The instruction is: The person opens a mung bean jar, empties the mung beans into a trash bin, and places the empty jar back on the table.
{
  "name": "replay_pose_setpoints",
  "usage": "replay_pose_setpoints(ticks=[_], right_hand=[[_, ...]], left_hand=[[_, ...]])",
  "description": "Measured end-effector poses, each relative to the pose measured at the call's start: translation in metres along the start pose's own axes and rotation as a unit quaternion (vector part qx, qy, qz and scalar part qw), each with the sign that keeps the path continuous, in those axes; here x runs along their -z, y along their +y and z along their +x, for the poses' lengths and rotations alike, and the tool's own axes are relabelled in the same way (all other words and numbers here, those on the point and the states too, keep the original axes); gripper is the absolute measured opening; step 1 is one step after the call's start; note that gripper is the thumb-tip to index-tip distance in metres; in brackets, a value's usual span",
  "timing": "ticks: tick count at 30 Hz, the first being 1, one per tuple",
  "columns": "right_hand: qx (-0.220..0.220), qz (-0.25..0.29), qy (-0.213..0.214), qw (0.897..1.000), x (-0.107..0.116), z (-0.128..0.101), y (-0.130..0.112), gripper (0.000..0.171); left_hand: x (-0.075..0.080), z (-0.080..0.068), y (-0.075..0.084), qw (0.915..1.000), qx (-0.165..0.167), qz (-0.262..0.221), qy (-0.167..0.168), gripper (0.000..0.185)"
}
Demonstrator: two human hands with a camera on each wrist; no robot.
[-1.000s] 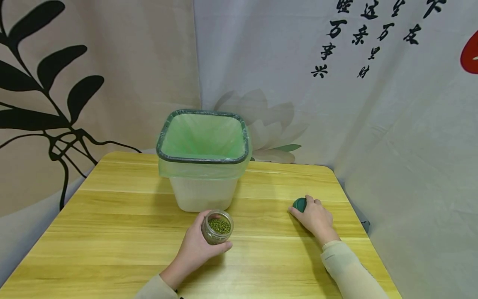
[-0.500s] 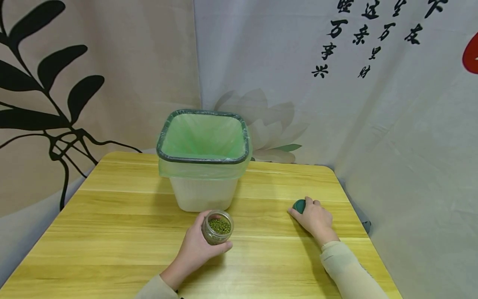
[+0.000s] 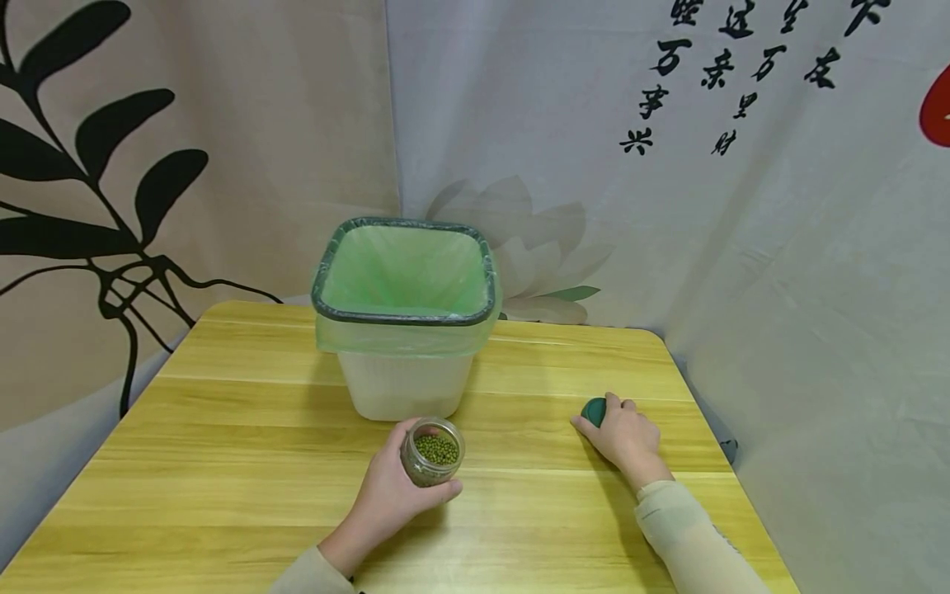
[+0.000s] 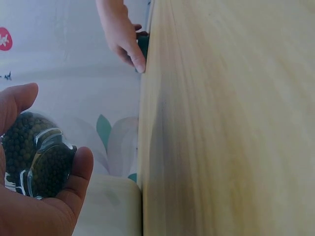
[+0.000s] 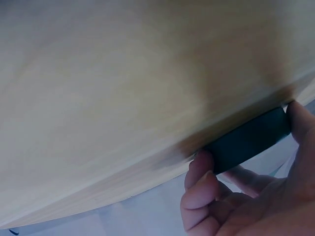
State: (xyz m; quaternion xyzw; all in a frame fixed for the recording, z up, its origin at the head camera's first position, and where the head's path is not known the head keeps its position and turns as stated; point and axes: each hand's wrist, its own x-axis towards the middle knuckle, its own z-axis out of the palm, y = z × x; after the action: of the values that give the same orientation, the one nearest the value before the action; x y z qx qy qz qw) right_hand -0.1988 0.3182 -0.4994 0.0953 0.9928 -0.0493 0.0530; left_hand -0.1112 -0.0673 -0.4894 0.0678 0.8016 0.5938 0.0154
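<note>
Curled round the lower body of the open glass jar (image 3: pixel 432 452), the left hand (image 3: pixel 393 495) holds it tilted just in front of the bin (image 3: pixel 404 318), thumb on one side and fingers on the other, so the mung beans (image 3: pixel 435 448) inside show through the mouth; the left wrist view confirms the jar (image 4: pixel 34 157) sits in the cup of the palm with the thumb (image 4: pixel 81 164) wrapped over the glass. Off to the right of the bin and nearer the table's right edge, the right hand (image 3: pixel 627 433) pinches a dark green lid (image 3: pixel 594 410) between thumb and fingertips, its rim down against the wooden table (image 3: pixel 223 462); the right wrist view shows the lid (image 5: pixel 248 140) on the tabletop with fingers (image 5: pixel 202 184) clamped on its edge. By my judgement the uncapping is done and the lid is being parked, with the jar lifted ready. Next would seem to be carrying the jar up over the green-lined rim of the bin, which calls for a steady grip and a controlled tip so beans do not scatter on the table.
</note>
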Motion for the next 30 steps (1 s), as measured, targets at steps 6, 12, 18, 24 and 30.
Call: replay_pose_setpoints(ticks=[6, 12, 18, 24, 30], right_hand=[[0.004, 0.001, 0.000, 1.000, -0.0011, -0.0005, 0.0008, 0.101], [0.002, 0.000, 0.000, 1.000, -0.0021, 0.0003, 0.0015, 0.102], [-0.007, 0.000, -0.005, 1.000, -0.0018, -0.0009, 0.0017, 0.105], [-0.011, -0.006, -0.008, 1.000, -0.0008, -0.0020, 0.0013, 0.114], [-0.009, -0.006, -0.008, 1.000, -0.0008, -0.0015, 0.0007, 0.118]], left_hand=[[-0.0005, 0.0002, 0.0006, 0.9999, 0.009, -0.007, 0.002, 0.096], [-0.0009, 0.0004, 0.0000, 0.9999, 0.013, -0.008, 0.006, 0.097], [-0.0008, 0.0004, 0.0016, 0.9999, 0.013, -0.010, 0.006, 0.096], [-0.0001, 0.0002, 0.0003, 0.9999, 0.007, -0.010, 0.000, 0.096], [-0.0003, 0.0010, -0.0009, 0.9999, 0.011, -0.013, 0.001, 0.097]])
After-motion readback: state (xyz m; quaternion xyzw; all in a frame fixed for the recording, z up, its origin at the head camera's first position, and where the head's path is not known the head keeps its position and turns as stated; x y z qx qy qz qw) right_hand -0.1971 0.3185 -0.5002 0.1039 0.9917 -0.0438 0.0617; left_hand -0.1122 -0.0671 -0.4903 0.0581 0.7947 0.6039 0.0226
